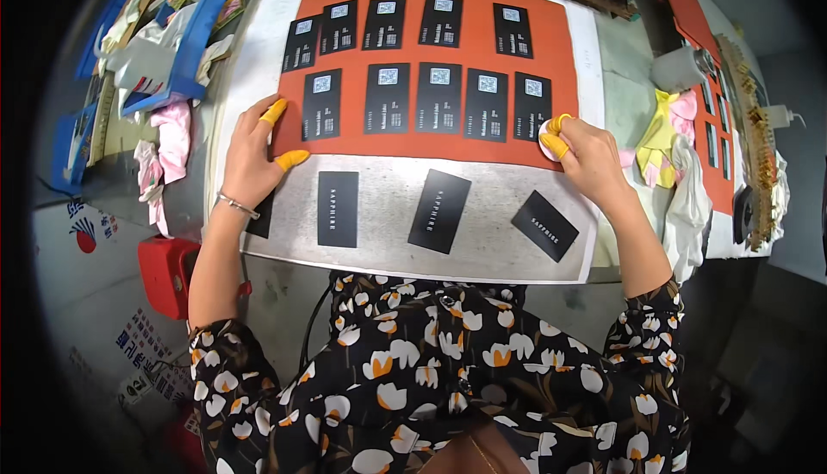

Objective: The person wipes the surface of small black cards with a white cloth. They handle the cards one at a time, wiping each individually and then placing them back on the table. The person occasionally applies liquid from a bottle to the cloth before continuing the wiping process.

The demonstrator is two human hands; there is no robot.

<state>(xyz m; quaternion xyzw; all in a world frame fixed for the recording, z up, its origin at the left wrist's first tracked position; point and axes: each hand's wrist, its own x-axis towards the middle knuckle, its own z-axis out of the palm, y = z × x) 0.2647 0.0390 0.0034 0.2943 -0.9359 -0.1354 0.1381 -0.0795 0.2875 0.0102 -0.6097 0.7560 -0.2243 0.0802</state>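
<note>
Several black cards, each with a square code, lie in two rows on an orange sheet. Yellow finger covers sit on the thumb and a fingertip of my left hand; its fingers are spread at the sheet's left edge, holding nothing. My right hand, with yellow covers too, pinches a small white wad, perhaps cloth. The wad touches the right edge of the end card in the nearer row. In front lie loose black cards face up: one straight, one tilted, one slanted. Another is partly hidden beneath my left wrist.
A pale board carries the sheet and cards. Blue bins with cloths and bottles stand left, above a red container. To the right are yellow and white cloths, a white bottle and another orange sheet with dark cards.
</note>
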